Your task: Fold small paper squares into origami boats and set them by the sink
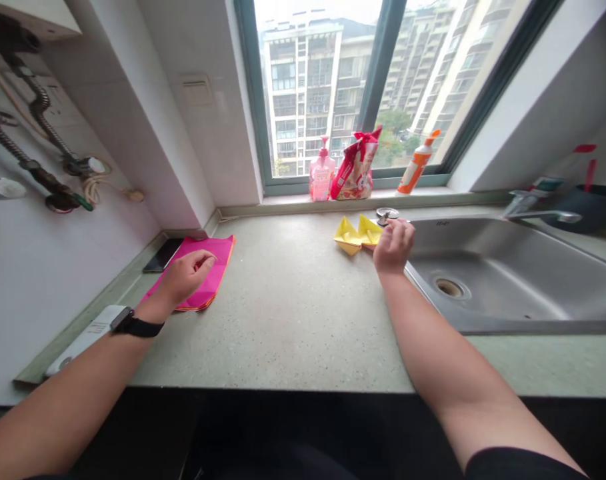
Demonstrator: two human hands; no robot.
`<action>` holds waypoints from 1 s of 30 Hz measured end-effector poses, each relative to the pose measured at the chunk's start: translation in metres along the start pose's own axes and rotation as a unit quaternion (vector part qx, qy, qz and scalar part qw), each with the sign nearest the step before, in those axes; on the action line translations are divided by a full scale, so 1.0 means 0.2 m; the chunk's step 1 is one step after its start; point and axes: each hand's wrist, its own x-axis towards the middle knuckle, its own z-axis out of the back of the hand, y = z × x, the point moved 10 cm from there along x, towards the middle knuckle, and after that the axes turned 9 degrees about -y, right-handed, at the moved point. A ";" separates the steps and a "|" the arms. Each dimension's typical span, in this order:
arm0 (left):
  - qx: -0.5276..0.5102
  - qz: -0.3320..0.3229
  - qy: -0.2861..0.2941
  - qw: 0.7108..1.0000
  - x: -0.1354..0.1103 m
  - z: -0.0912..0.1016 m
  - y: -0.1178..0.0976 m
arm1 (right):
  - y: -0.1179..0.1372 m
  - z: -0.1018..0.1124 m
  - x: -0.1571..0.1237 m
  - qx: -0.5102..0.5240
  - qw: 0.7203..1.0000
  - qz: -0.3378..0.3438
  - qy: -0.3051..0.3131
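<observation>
On the speckled green bench (pixel 283 340), a white plastic device (pixel 85 340) lies along the left wall, nearest the person. The left hand (pixel 185 277), with a black watch (pixel 137 325) on its wrist, rests on a stack of magenta paper (pixel 213 263); its fingers curl loosely, and I cannot tell whether they grip the sheets. A dark phone (pixel 160 257) lies just left of the stack. To the right, the right hand (pixel 393 247) has its fingers bunched, touching or just beside two yellow folded paper boats (pixel 353 235); whether they hold anything is unclear. A steel sink (pixel 503 280) lies right of that hand. Farther on, a pink soap pump bottle (pixel 321 172) stands on the windowsill (pixel 333 197).
</observation>
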 end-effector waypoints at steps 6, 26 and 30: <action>0.083 -0.128 -0.062 0.986 -0.25 0.21 0.23 | 0.69 0.00 -0.31 0.131 0.963 0.195 0.135; 0.093 -0.201 0.000 0.975 -0.42 -0.04 0.33 | 1.55 -0.38 -1.37 0.287 0.699 0.435 0.490; 0.101 -0.187 0.003 0.977 -0.41 -0.04 0.33 | 1.60 -0.44 -1.42 0.290 0.680 0.423 0.524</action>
